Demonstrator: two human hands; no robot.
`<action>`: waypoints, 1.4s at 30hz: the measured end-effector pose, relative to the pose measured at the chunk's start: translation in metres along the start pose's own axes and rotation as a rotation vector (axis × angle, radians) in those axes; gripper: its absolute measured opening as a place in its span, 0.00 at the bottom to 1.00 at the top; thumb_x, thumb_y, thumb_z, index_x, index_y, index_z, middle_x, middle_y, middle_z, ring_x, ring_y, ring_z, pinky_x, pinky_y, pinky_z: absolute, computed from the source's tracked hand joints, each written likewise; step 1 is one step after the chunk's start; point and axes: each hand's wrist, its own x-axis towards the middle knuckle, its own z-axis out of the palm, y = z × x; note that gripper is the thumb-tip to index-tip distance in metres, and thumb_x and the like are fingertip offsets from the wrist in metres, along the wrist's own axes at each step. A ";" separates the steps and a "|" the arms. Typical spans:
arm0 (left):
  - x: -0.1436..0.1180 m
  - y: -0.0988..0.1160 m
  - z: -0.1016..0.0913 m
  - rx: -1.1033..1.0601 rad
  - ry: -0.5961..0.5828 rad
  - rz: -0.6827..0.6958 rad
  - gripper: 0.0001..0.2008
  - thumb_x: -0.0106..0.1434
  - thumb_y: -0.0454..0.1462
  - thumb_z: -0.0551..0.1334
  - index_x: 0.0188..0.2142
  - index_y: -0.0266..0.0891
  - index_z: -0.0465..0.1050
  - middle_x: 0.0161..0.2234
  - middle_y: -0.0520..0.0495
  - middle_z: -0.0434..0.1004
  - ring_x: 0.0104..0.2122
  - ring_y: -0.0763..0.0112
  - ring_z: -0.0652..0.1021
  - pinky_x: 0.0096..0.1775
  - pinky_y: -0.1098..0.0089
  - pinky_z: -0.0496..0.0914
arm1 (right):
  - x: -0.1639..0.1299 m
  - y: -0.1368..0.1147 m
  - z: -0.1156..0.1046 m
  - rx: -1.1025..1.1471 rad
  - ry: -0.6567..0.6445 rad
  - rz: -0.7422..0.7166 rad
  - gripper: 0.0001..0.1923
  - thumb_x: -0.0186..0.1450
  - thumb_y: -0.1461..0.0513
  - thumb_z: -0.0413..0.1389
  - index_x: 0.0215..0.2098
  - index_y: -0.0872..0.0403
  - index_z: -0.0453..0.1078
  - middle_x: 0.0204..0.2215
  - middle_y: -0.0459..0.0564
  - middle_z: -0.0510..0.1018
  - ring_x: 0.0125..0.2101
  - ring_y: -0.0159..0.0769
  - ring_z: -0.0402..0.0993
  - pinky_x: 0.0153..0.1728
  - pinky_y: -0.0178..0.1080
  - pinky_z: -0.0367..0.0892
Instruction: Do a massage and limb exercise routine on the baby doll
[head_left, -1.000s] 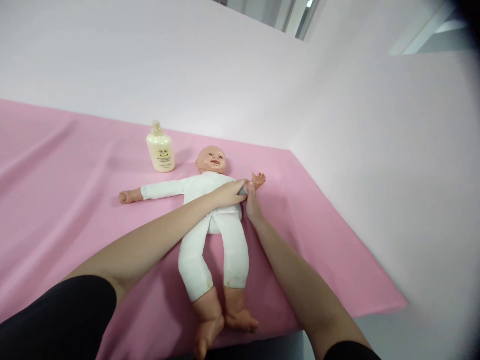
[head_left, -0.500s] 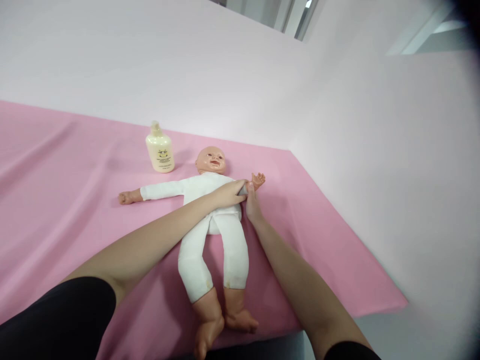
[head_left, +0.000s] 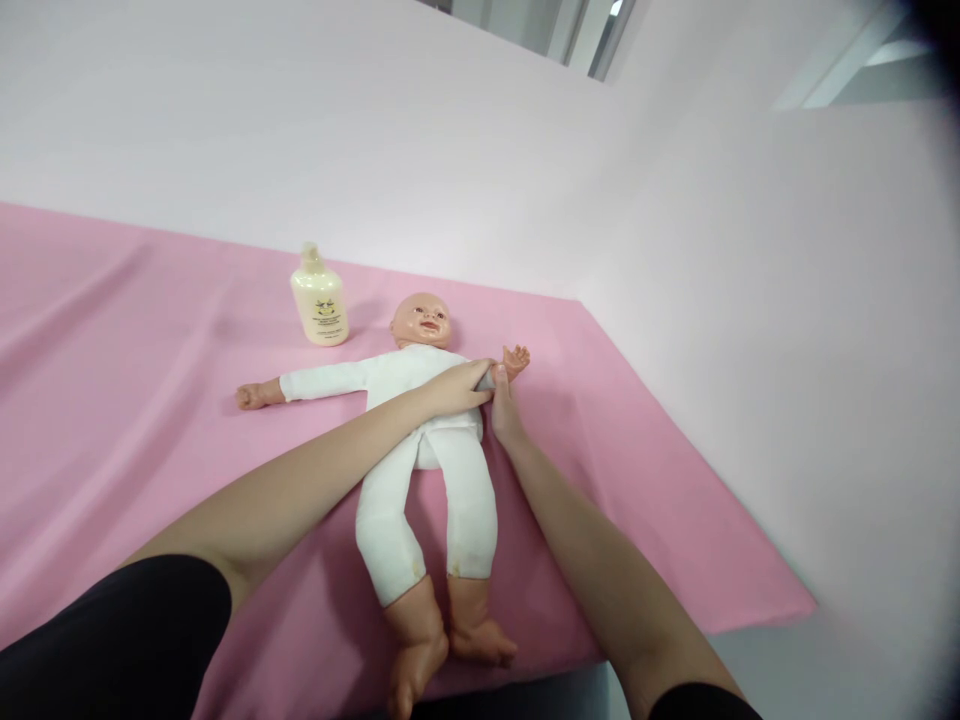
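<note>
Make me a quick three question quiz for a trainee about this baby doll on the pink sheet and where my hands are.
1. True or false: the bottle lies on its side across the doll's legs.
2. Which part of the doll do the left hand and right hand meet at? A) its feet B) the arm nearest the wall C) its head
3. Fill in: the doll lies face ____ on the pink sheet.

Key
1. False: it stands upright beside the doll's head.
2. B: both hands are at that sleeve, just short of the doll's small hand.
3. Up.
</note>
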 end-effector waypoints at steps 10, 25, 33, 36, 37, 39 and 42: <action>0.001 -0.002 0.000 0.007 0.008 -0.009 0.13 0.63 0.36 0.57 0.48 0.38 0.67 0.48 0.40 0.80 0.46 0.56 0.80 0.49 0.58 0.72 | -0.001 -0.007 0.002 -0.003 0.021 0.025 0.47 0.68 0.34 0.42 0.75 0.48 0.47 0.78 0.45 0.36 0.77 0.37 0.21 0.75 0.50 0.32; 0.002 -0.006 0.003 0.008 0.015 0.006 0.13 0.63 0.35 0.57 0.48 0.37 0.68 0.48 0.38 0.79 0.47 0.54 0.80 0.51 0.56 0.72 | 0.000 -0.005 0.001 -0.014 0.035 0.029 0.46 0.68 0.35 0.43 0.75 0.50 0.48 0.78 0.48 0.38 0.77 0.38 0.23 0.75 0.50 0.34; 0.001 -0.004 0.002 -0.001 0.015 0.006 0.13 0.63 0.35 0.57 0.48 0.37 0.68 0.48 0.39 0.80 0.46 0.54 0.80 0.50 0.57 0.72 | -0.001 -0.007 0.002 -0.026 0.037 0.026 0.47 0.68 0.35 0.42 0.75 0.54 0.48 0.78 0.52 0.38 0.77 0.38 0.22 0.75 0.51 0.34; 0.001 -0.003 0.002 0.005 0.015 0.004 0.13 0.63 0.35 0.57 0.48 0.37 0.67 0.48 0.39 0.79 0.46 0.55 0.80 0.50 0.57 0.72 | 0.000 -0.007 0.002 -0.030 0.036 0.020 0.49 0.68 0.35 0.41 0.75 0.56 0.47 0.78 0.52 0.37 0.77 0.39 0.22 0.75 0.52 0.34; 0.001 -0.003 0.001 0.005 0.015 0.004 0.13 0.63 0.35 0.57 0.48 0.37 0.67 0.48 0.39 0.79 0.46 0.55 0.80 0.50 0.57 0.72 | 0.000 -0.007 0.002 -0.032 0.036 0.019 0.49 0.68 0.34 0.41 0.75 0.56 0.47 0.78 0.52 0.36 0.77 0.39 0.22 0.75 0.52 0.34; 0.001 -0.002 0.001 0.003 0.010 0.005 0.13 0.63 0.35 0.57 0.48 0.37 0.67 0.48 0.40 0.79 0.46 0.56 0.80 0.50 0.58 0.72 | 0.000 -0.006 0.002 -0.038 0.041 0.021 0.49 0.68 0.34 0.41 0.75 0.56 0.47 0.78 0.52 0.36 0.77 0.39 0.22 0.75 0.52 0.34; 0.000 -0.001 0.000 0.002 0.002 0.006 0.13 0.64 0.36 0.57 0.48 0.37 0.67 0.48 0.40 0.79 0.47 0.56 0.80 0.50 0.58 0.72 | 0.000 -0.005 0.002 -0.047 0.045 0.026 0.46 0.69 0.35 0.41 0.75 0.53 0.48 0.78 0.49 0.37 0.77 0.38 0.22 0.75 0.51 0.34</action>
